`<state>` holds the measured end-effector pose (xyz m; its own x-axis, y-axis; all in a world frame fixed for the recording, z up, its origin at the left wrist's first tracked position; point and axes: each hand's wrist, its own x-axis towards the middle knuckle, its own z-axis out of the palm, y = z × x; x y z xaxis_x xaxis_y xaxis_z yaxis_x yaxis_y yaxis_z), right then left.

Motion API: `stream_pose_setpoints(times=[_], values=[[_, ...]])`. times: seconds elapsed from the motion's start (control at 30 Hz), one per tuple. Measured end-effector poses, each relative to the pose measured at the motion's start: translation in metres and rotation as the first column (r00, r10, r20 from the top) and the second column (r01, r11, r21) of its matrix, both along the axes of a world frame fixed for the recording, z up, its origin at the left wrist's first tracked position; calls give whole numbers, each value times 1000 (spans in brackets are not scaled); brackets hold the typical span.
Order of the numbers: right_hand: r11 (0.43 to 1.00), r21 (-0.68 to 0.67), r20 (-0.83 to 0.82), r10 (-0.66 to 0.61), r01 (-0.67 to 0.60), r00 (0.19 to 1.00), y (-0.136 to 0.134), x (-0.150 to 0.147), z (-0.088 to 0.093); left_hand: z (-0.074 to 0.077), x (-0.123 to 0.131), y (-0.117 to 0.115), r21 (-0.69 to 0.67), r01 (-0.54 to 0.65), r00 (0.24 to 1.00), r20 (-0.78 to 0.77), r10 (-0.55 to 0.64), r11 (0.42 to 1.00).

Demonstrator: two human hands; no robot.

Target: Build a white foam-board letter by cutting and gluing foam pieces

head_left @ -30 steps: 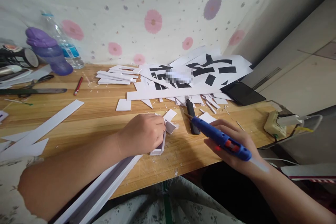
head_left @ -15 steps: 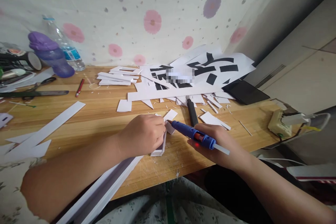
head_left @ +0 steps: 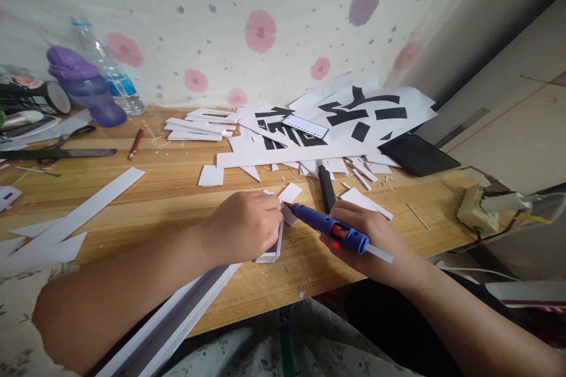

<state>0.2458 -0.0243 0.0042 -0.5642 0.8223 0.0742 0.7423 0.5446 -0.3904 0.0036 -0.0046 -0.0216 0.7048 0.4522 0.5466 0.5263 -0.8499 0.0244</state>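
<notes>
My right hand [head_left: 365, 235] is wrapped round a blue hot glue gun [head_left: 316, 219], with a pale glue stick [head_left: 380, 254] jutting from its rear and a red light glowing below. Its nozzle points left, close by the fingers of my left hand [head_left: 245, 228]. Those fingers are closed on a small white foam-board piece [head_left: 270, 254] with raised edges, mostly hidden under the hand. A small white offcut [head_left: 290, 193] lies just beyond the nozzle. Under my left forearm a long white foam-board channel [head_left: 177, 321] slants down past the table edge.
A black-handled knife [head_left: 326, 188] lies behind the glue gun. Further back are a long white strip [head_left: 274, 157], printed sheets [head_left: 389, 103], a phone [head_left: 305, 126] and a black tablet [head_left: 415, 155]. At right sits a power strip [head_left: 477, 210]; at left, bottles [head_left: 99, 94] and scissors [head_left: 66, 144].
The view has shifted slightly. Both hands and the glue gun keep nearly the same place, the nozzle still beside my left fingers.
</notes>
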Motion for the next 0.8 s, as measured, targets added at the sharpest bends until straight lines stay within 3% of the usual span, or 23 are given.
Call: stream_pose_setpoints(times=[0.4,0.8], values=[[997,-46,1,-66,66,998,-1,-3,0,2,1,0,9,-8,1000,-4,8,1000],[991,-126,-122,-70,55,990,-11,-3,-7,0,0,-1,9,11,1000,15,-11,1000]])
